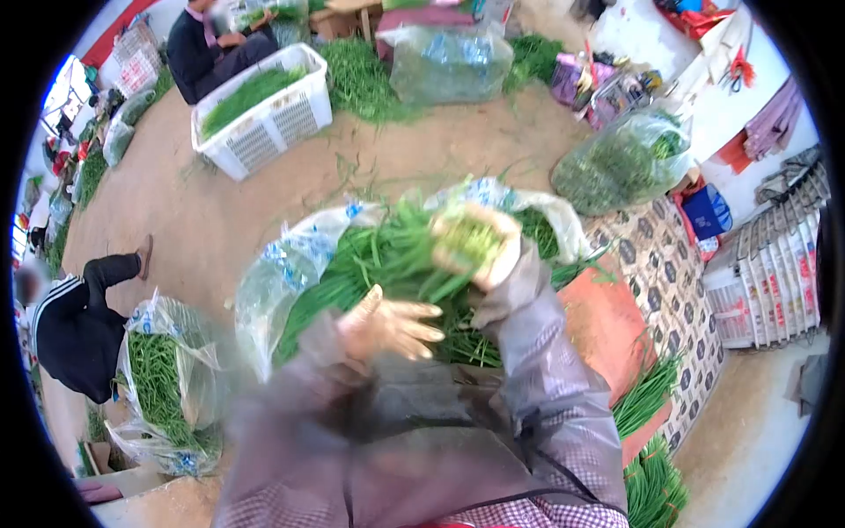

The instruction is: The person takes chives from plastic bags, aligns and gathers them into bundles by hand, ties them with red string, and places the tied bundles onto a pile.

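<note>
My right hand [503, 253] is closed around a bunch of long green stalks [412, 239]. Its pale cut ends point right and its leafy length trails to the left, slightly blurred by motion. Below and to the left of that bunch, my left hand [387, 326] is held with its fingers spread and nothing in it. Under both hands lies a large heap of similar green stalks [321, 295] in an opened clear plastic bag [268, 290] in front of me. My sleeves hide part of the heap.
At my right are an orange-red mat [598, 321] and tied green bundles [656, 484]. A white crate [264, 145], a full plastic bag [607, 172] and stacked crates [761, 290] stand around. One person [79, 326] sits left, another [207, 53] farther back.
</note>
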Motion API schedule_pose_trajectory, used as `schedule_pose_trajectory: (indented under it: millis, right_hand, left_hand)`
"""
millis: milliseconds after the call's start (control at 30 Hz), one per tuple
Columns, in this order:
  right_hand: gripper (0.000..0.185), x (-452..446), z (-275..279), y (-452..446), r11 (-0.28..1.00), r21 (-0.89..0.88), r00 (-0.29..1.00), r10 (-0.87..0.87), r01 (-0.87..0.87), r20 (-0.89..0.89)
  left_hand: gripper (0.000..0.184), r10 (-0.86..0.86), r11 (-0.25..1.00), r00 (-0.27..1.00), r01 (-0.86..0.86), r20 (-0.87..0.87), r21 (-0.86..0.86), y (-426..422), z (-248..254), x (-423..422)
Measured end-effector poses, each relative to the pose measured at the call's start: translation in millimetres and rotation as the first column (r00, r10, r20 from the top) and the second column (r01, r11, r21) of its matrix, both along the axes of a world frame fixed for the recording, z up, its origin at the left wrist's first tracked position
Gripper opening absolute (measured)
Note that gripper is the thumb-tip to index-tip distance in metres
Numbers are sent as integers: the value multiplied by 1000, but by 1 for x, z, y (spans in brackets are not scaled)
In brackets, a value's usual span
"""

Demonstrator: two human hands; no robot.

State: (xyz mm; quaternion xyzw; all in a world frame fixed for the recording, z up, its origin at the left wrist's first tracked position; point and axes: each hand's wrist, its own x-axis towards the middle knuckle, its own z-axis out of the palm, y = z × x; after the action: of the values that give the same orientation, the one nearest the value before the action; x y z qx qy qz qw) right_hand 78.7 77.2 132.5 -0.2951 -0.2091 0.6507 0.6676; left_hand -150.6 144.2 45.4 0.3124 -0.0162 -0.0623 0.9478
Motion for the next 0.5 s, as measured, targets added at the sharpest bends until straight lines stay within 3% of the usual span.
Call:
schedule_pose_trajectory:
  millis: [33,67,100,133,167,233,300,333,400,433,500]
  right_hand:
    - [35,-8,12,-10,965,239,866,-30,-104,500]
    - [41,-15,12,-11,845,435,632,-158,-312,759]
    - [47,-22,12,-12,648,590,420,-420,-482,805]
    - [51,-33,7,-18,496,604,334,-530,-624,780]
    - [54,-44,3,-23,322,591,294,-636,-739,713]
    - [61,-70,-4,-58,323,446,151,-644,-835,750]
    - [66,-93,16,-89,390,285,-7,-601,-876,799]
    - [66,-105,21,-101,395,288,-5,-597,-872,802]
    - [58,-122,26,-120,461,15,-273,-553,-887,787]
    - [58,-129,25,-127,468,13,-282,-554,-884,783]
    - [70,-140,19,-140,493,224,-131,-587,-841,799]
  left_hand:
    - [105,13,979,998,-1,61,-205,-15,-9,10]
    - [110,32,917,992,19,122,-398,-30,-15,16]
    - [107,117,884,978,-25,171,-466,-41,-2,18]
    - [89,612,787,789,-602,50,-135,-60,6,25]
    - [87,805,588,593,-797,1,139,-78,12,23]
    - [85,753,649,658,-746,13,149,-94,17,14]
    - [82,617,786,787,-616,-2,52,-103,20,-4]
    - [81,546,838,838,-546,-16,-11,-106,21,-14]
    - [78,402,908,915,-402,-24,-121,-110,23,-31]
    - [76,340,927,940,-337,-14,-163,-112,23,-37]
    - [74,220,949,976,-215,-4,-230,-118,23,-47]
